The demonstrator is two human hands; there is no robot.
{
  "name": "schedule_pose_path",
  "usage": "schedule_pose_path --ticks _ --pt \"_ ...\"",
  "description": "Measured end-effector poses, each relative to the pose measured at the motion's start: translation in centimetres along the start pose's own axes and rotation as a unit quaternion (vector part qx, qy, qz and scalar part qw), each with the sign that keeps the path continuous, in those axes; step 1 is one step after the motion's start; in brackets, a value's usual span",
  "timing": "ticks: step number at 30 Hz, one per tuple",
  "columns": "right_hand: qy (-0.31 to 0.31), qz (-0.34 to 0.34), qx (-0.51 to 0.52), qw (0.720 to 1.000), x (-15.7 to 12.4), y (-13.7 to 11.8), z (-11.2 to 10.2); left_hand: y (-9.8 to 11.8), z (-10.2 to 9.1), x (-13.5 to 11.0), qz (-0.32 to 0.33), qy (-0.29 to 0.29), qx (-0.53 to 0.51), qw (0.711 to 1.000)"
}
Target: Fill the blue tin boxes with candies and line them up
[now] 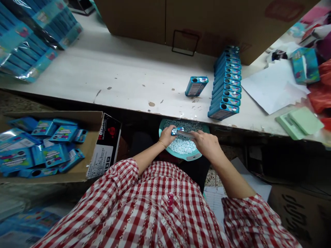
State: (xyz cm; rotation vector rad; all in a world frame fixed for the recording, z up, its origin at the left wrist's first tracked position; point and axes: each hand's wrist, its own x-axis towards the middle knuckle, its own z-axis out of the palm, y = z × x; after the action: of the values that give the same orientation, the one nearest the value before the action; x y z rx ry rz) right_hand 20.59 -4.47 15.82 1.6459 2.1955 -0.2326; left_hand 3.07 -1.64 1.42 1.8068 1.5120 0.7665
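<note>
I have the white surface [124, 75] stretching across the far side, an open carton [93, 137] of blue packs [56, 155] at left, and a row of upright blue boxes [224, 93] toward the right. Below the surface's near edge sits a turquoise basin [181, 156]; above it, my right hand [208, 144] clasps a clear scoop [185, 134], while my left hand [166, 136] pinches a small blue box [181, 128] at the scoop's tip, with pale pellets [183, 148] beneath.

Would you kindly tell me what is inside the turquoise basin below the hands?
Many small, pale pellets lie in the turquoise basin. The left hand and right hand cover parts of it, and anything beneath the top layer is hidden.
</note>
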Motion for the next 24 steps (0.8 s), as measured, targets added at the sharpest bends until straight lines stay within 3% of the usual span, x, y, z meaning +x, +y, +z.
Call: schedule_pose_path --ticks 3,6,9,13,16,20,24 --pt "0.007 0.045 0.035 0.998 -0.3 2.6 2.4 -0.3 -0.4 0.1 -0.015 0.018 -0.036 0.999" --pt "-0.044 0.099 0.063 0.992 1.2 4.2 6.4 -0.4 -1.1 0.0 -0.029 0.035 -0.055 0.997" --pt "-0.098 0.096 0.108 0.985 4.6 2.7 10.8 -0.5 -2.1 -0.1 -0.026 0.062 -0.064 0.996" --pt "-0.086 0.06 0.187 0.977 9.0 -1.6 14.4 -0.7 -3.4 -0.5 -0.036 0.103 -0.07 0.992" --pt "-0.06 0.026 0.334 0.94 10.5 -2.9 15.7 -0.9 -4.3 -0.9 -0.059 0.112 -0.075 0.989" --pt "-0.015 -0.021 0.492 0.87 9.3 -0.9 16.3 -0.9 -5.1 -1.0 -0.071 0.134 -0.077 0.985" --pt "-0.014 -0.021 0.514 0.857 6.1 2.5 14.8 -0.8 -5.1 -0.5 -0.066 0.152 -0.072 0.984"
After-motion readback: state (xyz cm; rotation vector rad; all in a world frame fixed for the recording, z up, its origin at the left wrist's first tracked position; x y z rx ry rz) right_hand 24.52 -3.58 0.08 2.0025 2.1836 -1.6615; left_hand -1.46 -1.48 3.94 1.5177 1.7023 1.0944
